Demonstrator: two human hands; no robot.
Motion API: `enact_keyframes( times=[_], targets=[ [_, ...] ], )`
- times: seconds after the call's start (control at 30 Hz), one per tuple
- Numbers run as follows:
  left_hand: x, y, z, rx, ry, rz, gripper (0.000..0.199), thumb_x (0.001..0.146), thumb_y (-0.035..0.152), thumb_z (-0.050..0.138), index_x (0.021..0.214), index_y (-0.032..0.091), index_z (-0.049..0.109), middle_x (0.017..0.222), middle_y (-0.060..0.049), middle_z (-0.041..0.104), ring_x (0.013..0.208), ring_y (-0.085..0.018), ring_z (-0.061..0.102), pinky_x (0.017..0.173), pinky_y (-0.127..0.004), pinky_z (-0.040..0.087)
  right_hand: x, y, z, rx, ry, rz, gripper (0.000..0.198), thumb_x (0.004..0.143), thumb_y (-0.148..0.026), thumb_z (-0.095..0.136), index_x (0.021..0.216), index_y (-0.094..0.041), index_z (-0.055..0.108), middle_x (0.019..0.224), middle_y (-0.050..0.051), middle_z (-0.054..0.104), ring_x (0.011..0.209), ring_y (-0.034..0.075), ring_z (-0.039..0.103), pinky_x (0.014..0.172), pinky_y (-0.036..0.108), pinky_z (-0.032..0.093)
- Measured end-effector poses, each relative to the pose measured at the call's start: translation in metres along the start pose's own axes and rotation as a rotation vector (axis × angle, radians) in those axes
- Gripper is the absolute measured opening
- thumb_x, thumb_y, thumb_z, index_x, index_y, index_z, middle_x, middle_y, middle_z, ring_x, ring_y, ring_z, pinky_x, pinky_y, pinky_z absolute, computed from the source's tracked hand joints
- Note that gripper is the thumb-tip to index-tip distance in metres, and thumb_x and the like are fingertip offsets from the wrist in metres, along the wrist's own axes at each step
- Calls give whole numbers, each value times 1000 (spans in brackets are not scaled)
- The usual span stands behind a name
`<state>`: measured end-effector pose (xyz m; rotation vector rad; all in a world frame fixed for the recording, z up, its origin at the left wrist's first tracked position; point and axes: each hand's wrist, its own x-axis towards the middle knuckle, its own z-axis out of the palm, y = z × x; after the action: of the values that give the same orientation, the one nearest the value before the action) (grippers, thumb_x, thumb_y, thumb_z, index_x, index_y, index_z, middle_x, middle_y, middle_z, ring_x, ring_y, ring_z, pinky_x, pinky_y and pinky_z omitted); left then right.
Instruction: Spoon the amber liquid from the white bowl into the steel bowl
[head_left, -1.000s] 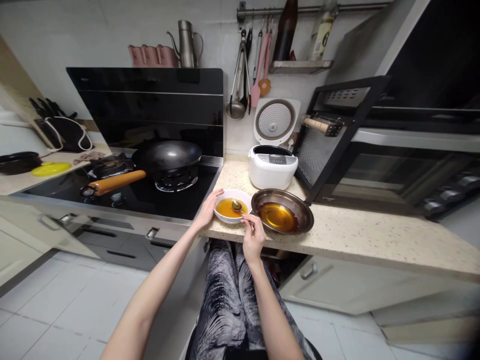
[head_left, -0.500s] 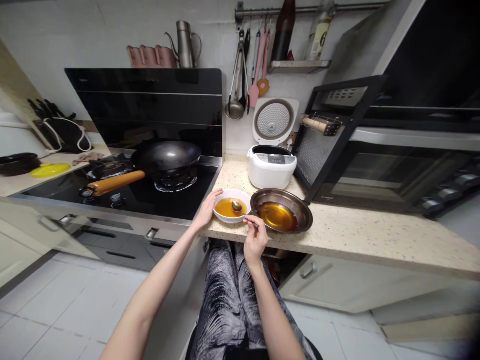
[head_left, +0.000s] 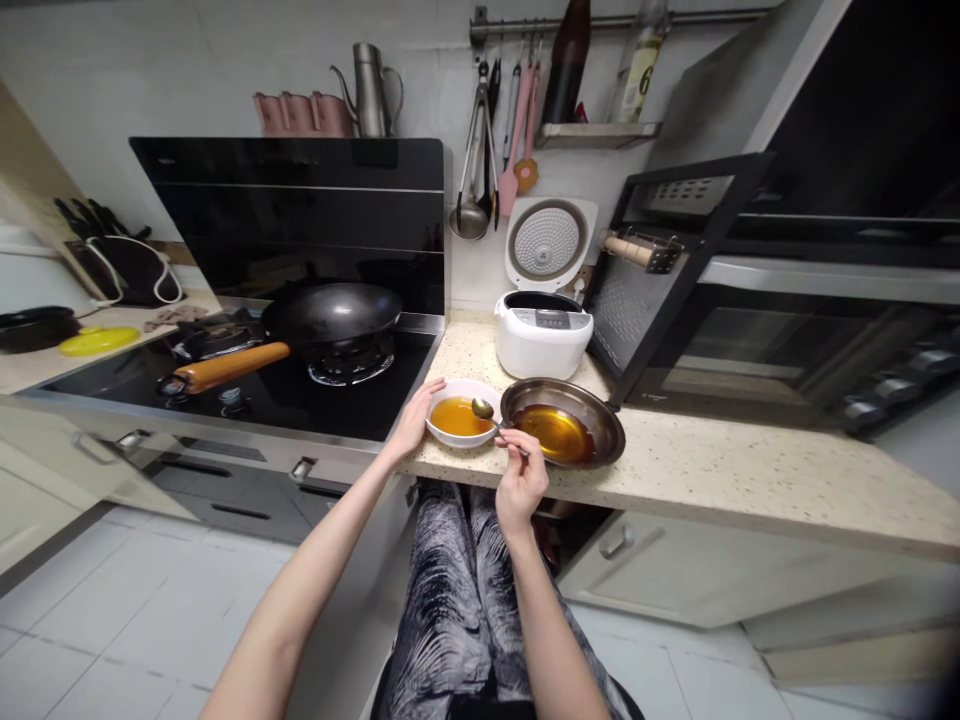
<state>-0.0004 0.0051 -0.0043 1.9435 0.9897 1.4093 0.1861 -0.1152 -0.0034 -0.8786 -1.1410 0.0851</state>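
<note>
On the counter stands a white bowl (head_left: 457,440) with amber liquid (head_left: 454,416) in it. My left hand (head_left: 411,422) grips its left side, fingers along the rim. Closed in a pinch, my right hand (head_left: 522,480) holds the handle of a metal spoon (head_left: 482,408). The spoon's head is over the bowl's right side, near the rim; whether it carries liquid I cannot tell. Right beside the bowl sits a wide dark metal basin (head_left: 613,428) with a pool of darker amber liquid (head_left: 553,432).
Behind the basin stands a white rice cooker (head_left: 544,345) with its lid up. A black wok (head_left: 334,312) with a wooden handle rests on the stove at left. To the right is an oven (head_left: 772,350). Utensils (head_left: 480,150) hang on the wall rail.
My right hand has moved a little to the right, and the spoon's head has shifted from the middle of the bowl toward its right rim. My left hand stays put.
</note>
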Motion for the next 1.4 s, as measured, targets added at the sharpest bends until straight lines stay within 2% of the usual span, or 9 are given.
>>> enact_keyframes(
  times=[0.4,0.57,0.67,0.77,0.97,1.13,1.2,1.4],
  targets=[
    [0,-2,0,-9,-3,13,51,104,45,32,130,16,65,150,-12,56,143,-24,49,128,-46,28,19,-2,-24,-39,143,-35,15,101,-27,52,95,-20,64,94,7,71,90,19,71,85,38,59],
    [1,-2,-1,-4,1,6,50,103,46,33,129,18,65,150,-12,56,143,-24,50,127,-48,29,23,4,-35,-181,147,-163,9,98,-24,58,98,-21,67,92,6,72,90,20,71,86,38,59],
    [1,-1,-1,-3,-3,6,51,104,46,32,130,17,65,150,-12,56,143,-25,49,127,-47,29,25,9,-40,-261,92,-286,13,97,-17,58,103,-22,68,92,6,72,89,19,71,86,37,59],
    [0,0,-1,-3,-5,7,51,104,46,33,130,17,65,150,-12,55,143,-25,49,127,-48,29,25,15,-44,-302,-22,-363,23,96,-11,54,109,-22,68,94,7,72,91,20,70,84,36,59],
    [0,1,-1,-3,-5,-7,50,104,46,33,130,18,65,150,-11,56,143,-25,49,127,-47,29,23,23,-51,-334,-228,-420,45,93,-3,38,120,-23,68,103,11,72,101,23,69,88,43,59],
    [0,0,-1,2,-6,-3,50,104,46,33,130,18,65,150,-11,56,144,-25,49,127,-47,29,25,24,-54,-335,-303,-435,51,90,-1,35,123,-22,68,106,12,72,102,23,68,87,44,60],
    [1,-1,-1,-2,-3,0,50,104,46,33,130,18,65,150,-12,56,143,-25,49,127,-47,29,25,23,-54,-335,-264,-426,49,91,-1,37,121,-23,68,106,11,73,101,23,69,87,44,60],
    [0,-1,-1,-4,-3,6,51,104,46,32,130,17,65,150,-12,55,144,-24,48,128,-47,28,17,8,-43,-258,-2,-391,34,94,-4,48,112,-25,67,99,7,72,95,20,70,84,40,60]
  ],
)
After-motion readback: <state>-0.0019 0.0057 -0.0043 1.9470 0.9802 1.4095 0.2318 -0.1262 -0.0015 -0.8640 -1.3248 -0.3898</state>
